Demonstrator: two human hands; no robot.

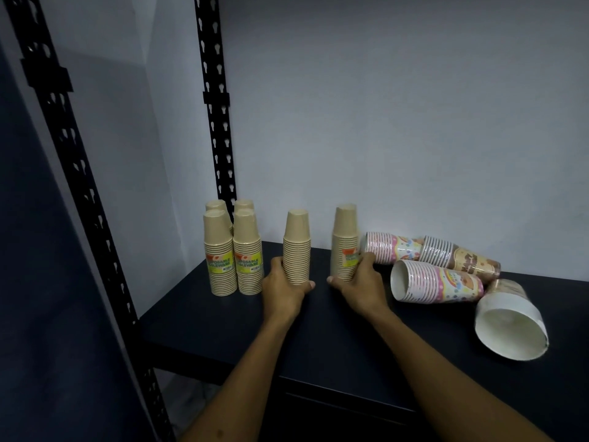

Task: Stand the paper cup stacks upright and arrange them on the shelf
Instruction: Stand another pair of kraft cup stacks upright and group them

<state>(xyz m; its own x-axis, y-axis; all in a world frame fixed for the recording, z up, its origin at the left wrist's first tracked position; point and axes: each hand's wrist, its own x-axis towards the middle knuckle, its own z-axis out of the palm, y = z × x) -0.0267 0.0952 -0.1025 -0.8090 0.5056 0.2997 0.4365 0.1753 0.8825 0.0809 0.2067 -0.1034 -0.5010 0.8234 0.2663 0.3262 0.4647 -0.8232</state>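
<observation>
Both hands grip upright tan stacks near the frame's centre — the left hand (283, 287) wraps the base of one tan stack (296, 247), the right hand (358, 280) holds a labelled tan stack (345, 242). Four tan stacks (234, 250) already stand grouped left of centre on the shelf (197, 327). Printed stacks (438, 279) lie toppled at right. Sliding each held stack low by its base toward that group — keeping it vertical — should stop it tipping.
</observation>
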